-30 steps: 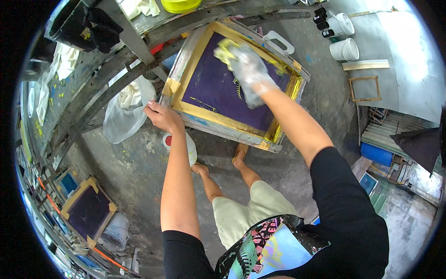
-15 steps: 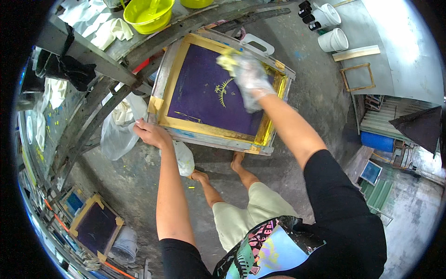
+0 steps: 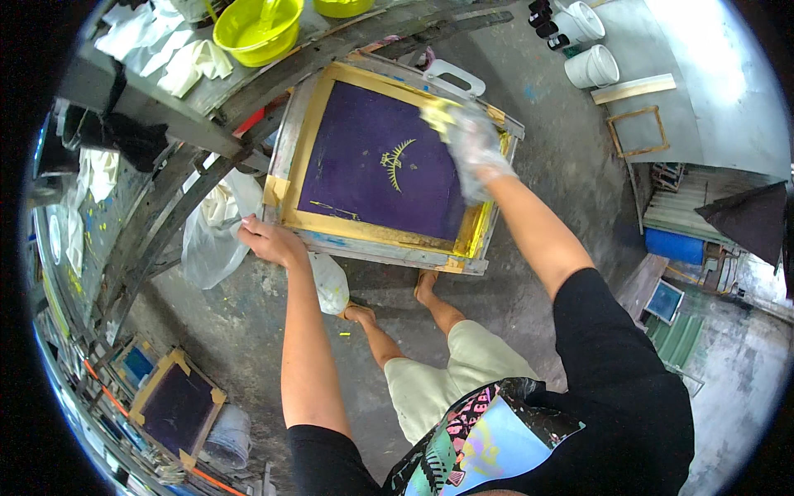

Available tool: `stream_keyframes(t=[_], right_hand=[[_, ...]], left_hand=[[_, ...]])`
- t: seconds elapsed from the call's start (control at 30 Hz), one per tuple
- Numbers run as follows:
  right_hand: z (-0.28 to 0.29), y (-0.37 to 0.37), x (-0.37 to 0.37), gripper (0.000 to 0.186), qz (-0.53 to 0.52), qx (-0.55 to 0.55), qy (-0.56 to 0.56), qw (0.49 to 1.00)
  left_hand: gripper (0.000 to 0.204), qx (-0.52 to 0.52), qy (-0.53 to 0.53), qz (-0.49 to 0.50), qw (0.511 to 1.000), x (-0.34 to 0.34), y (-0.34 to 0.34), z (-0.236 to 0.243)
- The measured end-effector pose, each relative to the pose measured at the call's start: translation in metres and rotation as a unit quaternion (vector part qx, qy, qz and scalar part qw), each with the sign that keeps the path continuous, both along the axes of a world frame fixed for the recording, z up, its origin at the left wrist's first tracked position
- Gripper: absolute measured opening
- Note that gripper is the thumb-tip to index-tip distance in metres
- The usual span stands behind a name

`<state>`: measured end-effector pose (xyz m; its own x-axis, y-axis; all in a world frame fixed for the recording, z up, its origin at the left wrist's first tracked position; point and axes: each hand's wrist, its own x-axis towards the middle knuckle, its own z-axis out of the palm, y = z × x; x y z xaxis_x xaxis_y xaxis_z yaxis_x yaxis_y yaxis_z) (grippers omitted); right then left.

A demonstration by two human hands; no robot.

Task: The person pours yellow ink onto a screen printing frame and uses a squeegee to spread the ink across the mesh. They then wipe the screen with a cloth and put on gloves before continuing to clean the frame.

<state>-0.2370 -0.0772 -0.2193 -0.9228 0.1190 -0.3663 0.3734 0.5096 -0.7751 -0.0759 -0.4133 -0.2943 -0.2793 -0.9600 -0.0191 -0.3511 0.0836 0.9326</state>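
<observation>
In front of me a screen printing frame (image 3: 285,165) lies tilted, its mesh dark purple with a small yellow leaf-like motif (image 3: 397,165). Yellowish tape borders the mesh, and yellow ink (image 3: 480,227) coats the strip along its right side. My right hand (image 3: 480,149), in a clear plastic glove, presses a yellow-stained cloth (image 3: 441,118) against the upper right of the mesh. My bare left hand (image 3: 273,240) is closed on the frame's lower left corner. Its fingertips are partly hidden by the hand itself.
Yellow-green bowls (image 3: 258,33) and white rags (image 3: 194,68) sit on the bench at upper left. A plastic bag (image 3: 217,240) hangs beside the frame. White buckets (image 3: 591,66) stand at upper right; another taped screen (image 3: 176,405) leans at lower left.
My gloved right hand and the cloth have slid right and slightly down, toward the frame's right side, uncovering more purple mesh. My left hand stays at the corner.
</observation>
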Motion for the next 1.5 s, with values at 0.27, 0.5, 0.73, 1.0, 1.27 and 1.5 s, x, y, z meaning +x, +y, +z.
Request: stream_keyframes(t=[0.27,0.5,0.73,1.0,1.27,1.5], right_hand=[[-0.037,-0.103,-0.010,0.015,0.194,0.196,0.301,0.913],[0.007,-0.136,0.125,0.023,0.444,0.068,0.251,0.857],[0.015,-0.177,0.106,0.028,0.484,0.138,0.268,0.821],[-0.004,-0.123,0.127,0.030,0.538,0.103,0.256,0.796],[0.015,-0.200,0.101,0.031,0.518,0.138,0.279,0.797],[-0.014,-0.141,0.118,0.022,0.513,0.088,0.301,0.799]], left_hand=[[0.042,-0.007,0.005,-0.017,1.000,-0.003,0.002,0.014],[0.041,-0.004,0.025,-0.011,1.000,0.003,-0.001,0.008],[0.044,-0.013,0.011,-0.018,1.000,-0.002,-0.002,0.007],[0.044,-0.002,0.016,-0.008,1.000,-0.001,0.000,0.007],[0.042,0.006,0.005,-0.007,1.000,0.000,-0.003,0.002],[0.040,-0.010,0.039,-0.009,0.999,0.000,0.002,0.008]])
